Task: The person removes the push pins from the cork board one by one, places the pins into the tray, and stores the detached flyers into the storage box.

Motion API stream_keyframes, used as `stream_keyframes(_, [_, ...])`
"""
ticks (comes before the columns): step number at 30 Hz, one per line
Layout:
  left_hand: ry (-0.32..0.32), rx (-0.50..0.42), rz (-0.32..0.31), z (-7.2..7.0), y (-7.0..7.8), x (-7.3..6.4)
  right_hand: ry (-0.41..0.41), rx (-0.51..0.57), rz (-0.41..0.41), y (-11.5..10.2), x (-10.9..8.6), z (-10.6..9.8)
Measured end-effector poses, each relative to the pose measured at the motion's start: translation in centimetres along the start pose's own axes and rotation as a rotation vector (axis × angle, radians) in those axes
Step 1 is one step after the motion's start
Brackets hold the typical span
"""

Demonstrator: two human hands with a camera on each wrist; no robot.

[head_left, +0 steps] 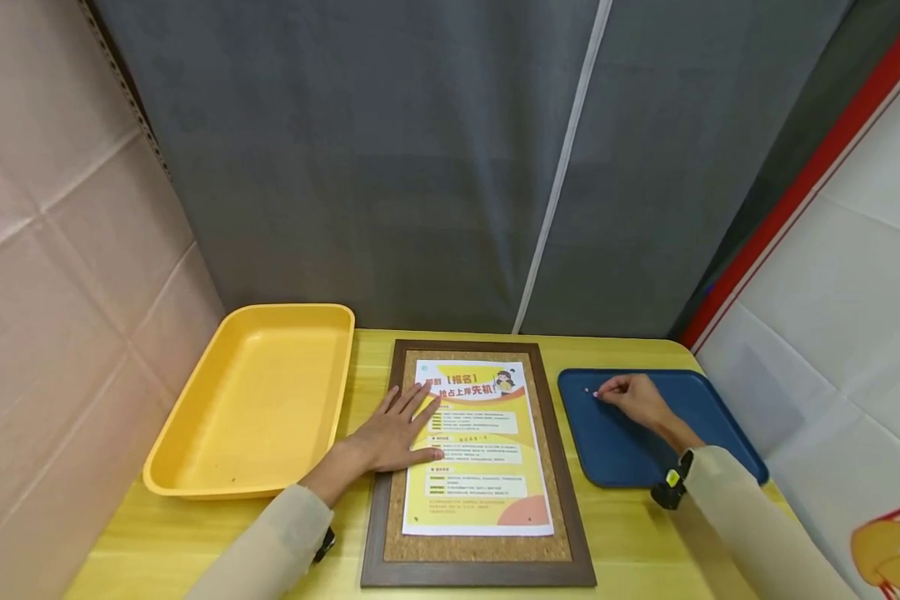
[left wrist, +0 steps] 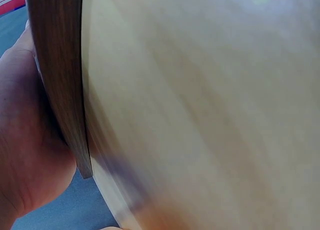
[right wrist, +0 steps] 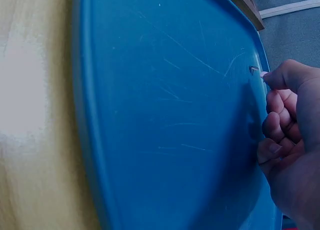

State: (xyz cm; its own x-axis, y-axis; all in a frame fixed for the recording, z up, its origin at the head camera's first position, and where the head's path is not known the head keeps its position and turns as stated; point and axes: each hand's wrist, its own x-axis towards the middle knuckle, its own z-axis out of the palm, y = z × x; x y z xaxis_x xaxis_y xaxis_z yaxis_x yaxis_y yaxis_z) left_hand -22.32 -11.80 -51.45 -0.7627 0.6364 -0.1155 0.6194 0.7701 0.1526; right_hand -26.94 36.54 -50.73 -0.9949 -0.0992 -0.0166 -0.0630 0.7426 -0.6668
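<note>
A cork board (head_left: 480, 547) in a dark wooden frame lies on the table, with a yellow printed poster (head_left: 487, 492) on its cork. My left hand (head_left: 392, 435) rests flat across the frame's left side and the poster, fingers spread. In the left wrist view that hand (left wrist: 30, 135) shows beside the frame edge (left wrist: 62, 80). Over the blue tray (head_left: 607, 467), my right hand (head_left: 642, 406) pinches a small pale pink thumbtack (right wrist: 263, 75) between thumb and finger. Another small thumbtack (right wrist: 254, 69) lies on the tray near the fingertips.
A yellow shallow bin (head_left: 270, 392) stands left of the board, with a tiny dark speck inside. Behind the table hangs a grey curtain (head_left: 382, 167). White panels (head_left: 855, 300) border the right side, and a pale wall (head_left: 67, 250) borders the left.
</note>
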Motion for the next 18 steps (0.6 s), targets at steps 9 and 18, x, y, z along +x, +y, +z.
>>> stream_keyframes(9, [0.006, -0.019, 0.002, 0.12, 0.06, 0.02, 0.002, -0.030, 0.023, 0.00, 0.35, -0.07])
stream_keyframes(18, [0.001, 0.012, -0.006, 0.13, -0.01, 0.05, -0.012, -0.057, 0.003, -0.37, 0.49, 0.07])
